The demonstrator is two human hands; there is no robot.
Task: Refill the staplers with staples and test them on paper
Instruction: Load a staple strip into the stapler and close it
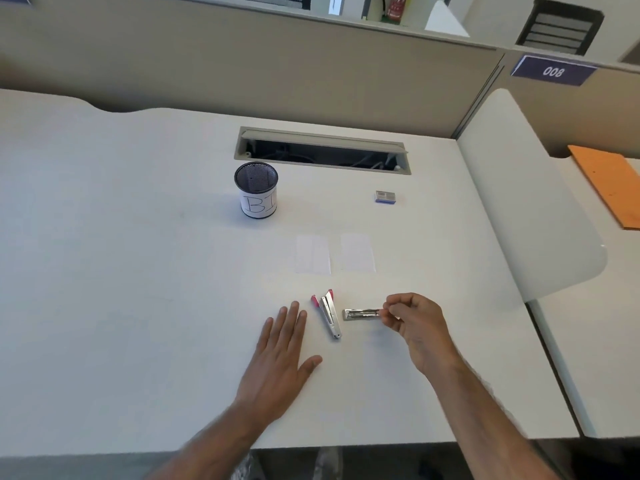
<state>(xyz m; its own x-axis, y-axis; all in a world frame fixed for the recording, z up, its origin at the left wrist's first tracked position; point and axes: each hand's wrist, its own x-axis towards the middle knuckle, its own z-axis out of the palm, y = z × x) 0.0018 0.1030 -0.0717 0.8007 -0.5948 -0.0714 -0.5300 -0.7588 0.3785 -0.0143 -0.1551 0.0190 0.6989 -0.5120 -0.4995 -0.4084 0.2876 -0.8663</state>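
Two small staplers lie on the white desk (138, 271). The pink-tipped stapler (328, 312) is swung open in a V, lying just right of my left hand (282, 355), which rests flat on the desk with fingers spread. A silver stapler (361, 314) lies sideways to its right. My right hand (415, 323) pinches the silver stapler's right end between thumb and fingertips. Two white paper slips, the left slip (312, 254) and the right slip (357, 252), lie side by side farther back. A small staple box (385, 196) sits at the back right.
A black mesh pen cup (257, 190) with a white label stands at the back centre. Behind it an open cable slot (322, 150) is cut into the desk. A partition wall (242, 64) runs along the back. An orange board (613, 188) lies on the neighbouring desk at the right.
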